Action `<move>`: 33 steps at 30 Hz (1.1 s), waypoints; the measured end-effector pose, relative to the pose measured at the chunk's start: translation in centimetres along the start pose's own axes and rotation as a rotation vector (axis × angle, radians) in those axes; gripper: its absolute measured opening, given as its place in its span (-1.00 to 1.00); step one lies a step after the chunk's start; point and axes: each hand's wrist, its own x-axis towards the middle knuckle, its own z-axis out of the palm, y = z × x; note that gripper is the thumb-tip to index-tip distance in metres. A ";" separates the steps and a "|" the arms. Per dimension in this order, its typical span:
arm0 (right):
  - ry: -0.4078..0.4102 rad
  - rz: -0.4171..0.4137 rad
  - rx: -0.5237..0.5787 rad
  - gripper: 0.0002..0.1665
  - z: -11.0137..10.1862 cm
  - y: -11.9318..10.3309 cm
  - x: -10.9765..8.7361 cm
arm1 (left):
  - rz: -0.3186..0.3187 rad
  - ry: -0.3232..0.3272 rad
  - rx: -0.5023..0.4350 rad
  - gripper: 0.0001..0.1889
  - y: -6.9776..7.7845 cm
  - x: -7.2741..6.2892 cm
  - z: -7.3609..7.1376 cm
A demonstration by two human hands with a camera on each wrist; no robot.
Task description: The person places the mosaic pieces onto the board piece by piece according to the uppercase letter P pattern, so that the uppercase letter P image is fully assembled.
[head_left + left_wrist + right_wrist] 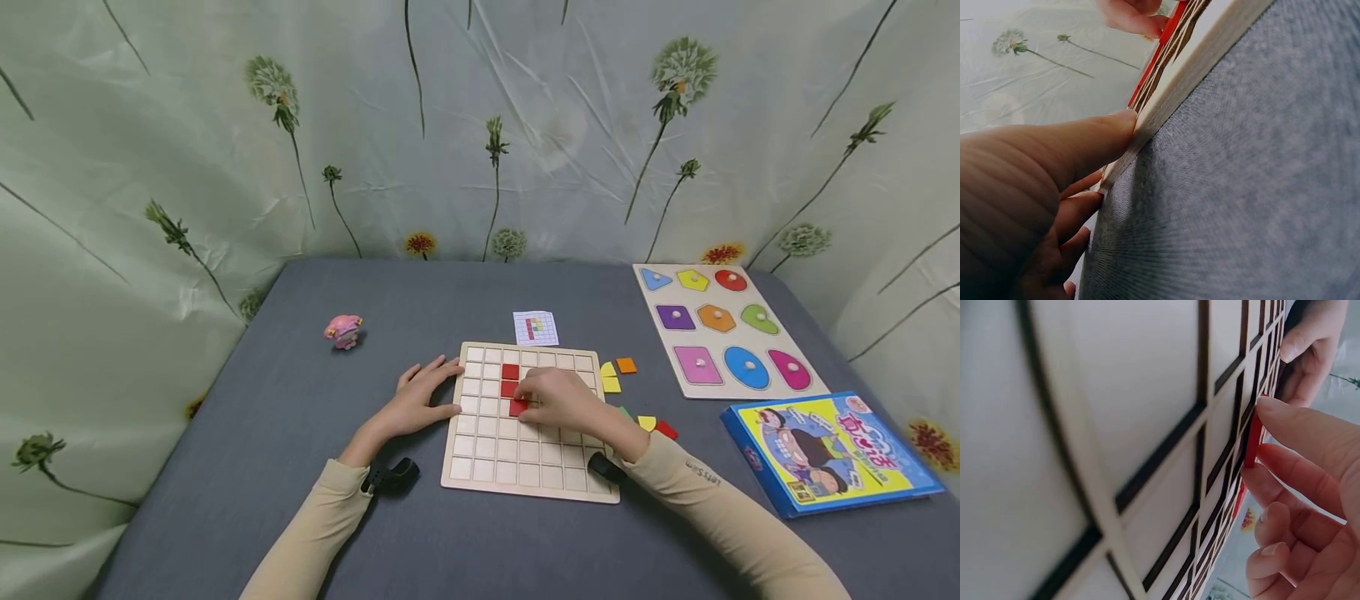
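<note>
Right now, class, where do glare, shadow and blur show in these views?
Head view: pale glare streaks on the backdrop, a soft shadow beside the pink toy; left wrist view: a shadow on the grey cloth beside the grid board; right wrist view: that board's nearest cells blurred.

A small pink toy (344, 332) stands alone on the far left of the grey worktop (420, 292). At the far right lies a pale puzzle board (697, 338) bearing nine coloured, knobbed shapes (746, 379). Just beside its near edge sits a blue-and-yellow box (832, 454) with cartoon figures. Pale fabric (435, 183) printed with dandelions hangs behind.
</note>
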 end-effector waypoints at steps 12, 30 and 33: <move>0.019 -0.045 0.012 -0.78 -0.2 -0.4 0.4 | -0.001 0.001 0.000 -0.35 0.0 0.1 0.0; 0.016 0.024 0.076 -0.85 -1.3 -0.1 0.3 | -0.001 -0.012 -0.007 -0.34 0.3 0.2 -0.3; 0.011 0.028 0.061 -0.85 -1.7 0.2 -0.3 | -0.005 -0.015 -0.009 -0.34 0.3 0.1 -0.2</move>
